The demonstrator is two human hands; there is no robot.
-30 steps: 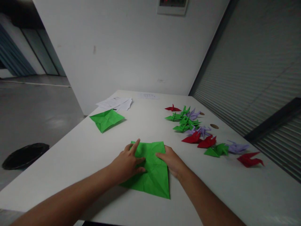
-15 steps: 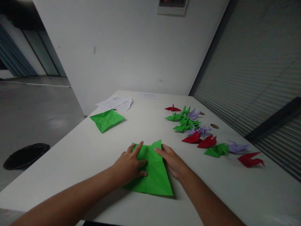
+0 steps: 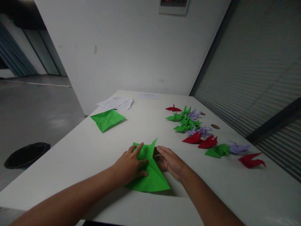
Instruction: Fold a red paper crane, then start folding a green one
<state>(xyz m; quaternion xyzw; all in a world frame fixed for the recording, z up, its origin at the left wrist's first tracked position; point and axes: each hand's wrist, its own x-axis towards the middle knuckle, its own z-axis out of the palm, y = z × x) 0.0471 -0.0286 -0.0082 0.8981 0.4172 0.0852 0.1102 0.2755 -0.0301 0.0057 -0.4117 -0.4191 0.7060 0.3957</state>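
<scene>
Watching remotely through the head camera, I see two bare hands at work at a white, smooth-topped table (image 3: 70, 163). The thing in hand, a creased bright-green sheet of paper (image 3: 152, 182), lies near the table's front edge, between the hands. Its far right corner stands up in a point; the near edge bows outward.

Left hand (image 3: 129, 164): palm down, fingers spread on the sheet's left part, grasping nothing. Right hand (image 3: 171, 161): beside the raised right edge, fingers curved and partly behind the paper. I cannot tell whether it pinches the edge or is free of it.

Farther off, left of centre, I note a second creased green paper sheet (image 3: 107, 120), diamond-like from here, just before a loose spread of white printed papers (image 3: 115, 102). Along the right side runs a crowd of folded-paper birds in green, red and lavender; nearest me, a red paper bird (image 3: 251, 160), with a lavender paper bird (image 3: 238, 147) and a green paper bird (image 3: 218, 151) close by. Beyond them, slatted grey blinds (image 3: 258, 62). On the floor at left, a round black-rimmed bin (image 3: 27, 155).
</scene>
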